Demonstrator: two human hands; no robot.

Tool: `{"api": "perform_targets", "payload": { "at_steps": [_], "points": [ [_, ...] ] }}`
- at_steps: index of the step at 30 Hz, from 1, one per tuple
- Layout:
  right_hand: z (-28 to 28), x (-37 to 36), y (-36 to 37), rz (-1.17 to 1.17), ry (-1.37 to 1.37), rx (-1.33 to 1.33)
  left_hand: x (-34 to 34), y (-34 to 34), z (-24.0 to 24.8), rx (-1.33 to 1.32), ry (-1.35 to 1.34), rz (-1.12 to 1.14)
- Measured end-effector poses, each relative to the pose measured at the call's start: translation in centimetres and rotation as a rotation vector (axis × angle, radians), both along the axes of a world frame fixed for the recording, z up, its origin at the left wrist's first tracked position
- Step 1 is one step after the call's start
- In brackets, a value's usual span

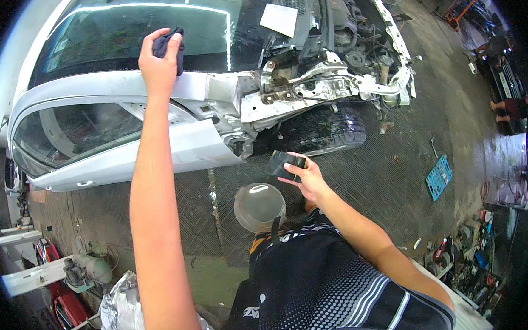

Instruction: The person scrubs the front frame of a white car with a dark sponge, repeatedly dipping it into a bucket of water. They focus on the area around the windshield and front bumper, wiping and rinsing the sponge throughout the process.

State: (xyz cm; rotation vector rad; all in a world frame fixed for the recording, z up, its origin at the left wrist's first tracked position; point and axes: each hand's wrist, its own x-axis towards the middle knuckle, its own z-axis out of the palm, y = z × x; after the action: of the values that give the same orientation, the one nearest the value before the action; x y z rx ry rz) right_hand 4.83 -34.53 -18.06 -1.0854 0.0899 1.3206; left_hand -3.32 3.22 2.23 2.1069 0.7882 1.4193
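Bright strip-light glare across the windshield (pixel 205 39), darkened fisheye rim.

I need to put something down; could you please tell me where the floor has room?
In this view, dark floor shows bare between the right hand and the blue case, and between the left forearm and the round tub. It is crowded with tools at lower right.

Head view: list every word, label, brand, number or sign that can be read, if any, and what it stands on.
No text is quoted here.
Black sports top: white lettering, partly lost in folds; not copied out.
Engine cover: small reddish marking, too small to read.
Dark car at right: pale plate, too blurred.
White sheet by the windshield: no print discernible.
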Motion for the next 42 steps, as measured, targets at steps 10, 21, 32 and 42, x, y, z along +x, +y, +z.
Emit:
{"api": "perform_targets", "payload": {
  "at_steps": [10, 21, 32, 42],
  "points": [
    [7.4, -4.2, 12.7, -0.391, -0.751, 0.111, -2.4, 0.9, 0.4, 0.196, 0.117, 0.258],
    [8.4, -2.8, 27.7, -0.721, -0.650, -0.202, -0.8, -0.6, -1.0, 0.351, 0.131, 0.285],
    [9.6, -2.4, 27.4, -0.491, -0.661, -0.150, -0.8, -0.7, -1.5, 0.363, 0.160, 0.308],
    [13.2, -4.1, 26.9, -0.252, -0.665, -0.269, -0.6, -1.0, -1.6, 0.410, 0.171, 0.333]
  ]
}}
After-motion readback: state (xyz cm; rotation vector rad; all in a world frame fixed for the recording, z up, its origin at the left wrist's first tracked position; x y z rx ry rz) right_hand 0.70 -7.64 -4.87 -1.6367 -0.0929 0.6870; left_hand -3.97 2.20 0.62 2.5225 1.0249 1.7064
